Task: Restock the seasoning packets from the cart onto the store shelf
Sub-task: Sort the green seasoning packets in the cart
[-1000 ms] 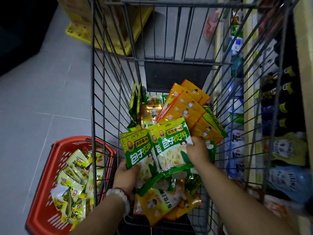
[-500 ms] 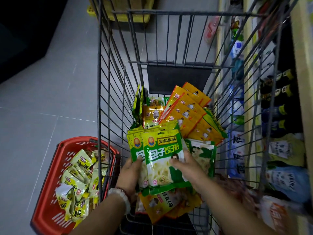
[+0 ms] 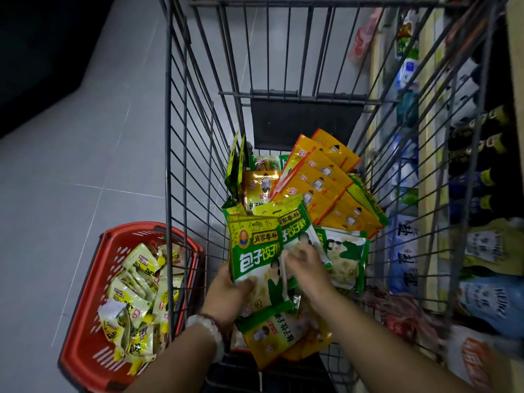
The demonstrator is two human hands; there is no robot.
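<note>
Inside the wire cart (image 3: 184,137) lie green seasoning packets (image 3: 256,251), orange packets (image 3: 320,177) fanned at the back right, and yellow packets (image 3: 272,336) near me. My left hand (image 3: 229,296) grips the lower left edge of a stack of green packets, thumb across the front. My right hand (image 3: 306,265) pinches a second green packet (image 3: 295,225) that sits just behind the front one. Another green packet (image 3: 346,256) lies flat to the right.
A red basket (image 3: 85,344) with pale yellow sachets stands on the grey floor left of the cart. The store shelf (image 3: 482,194) with bottles and pouches runs along the right side. A black flap (image 3: 306,123) hangs at the cart's far end.
Both hands have drawn the spread green packets together into one stack, held nearer to me. My right hand slid from the packets' right edge to the stack's middle.
</note>
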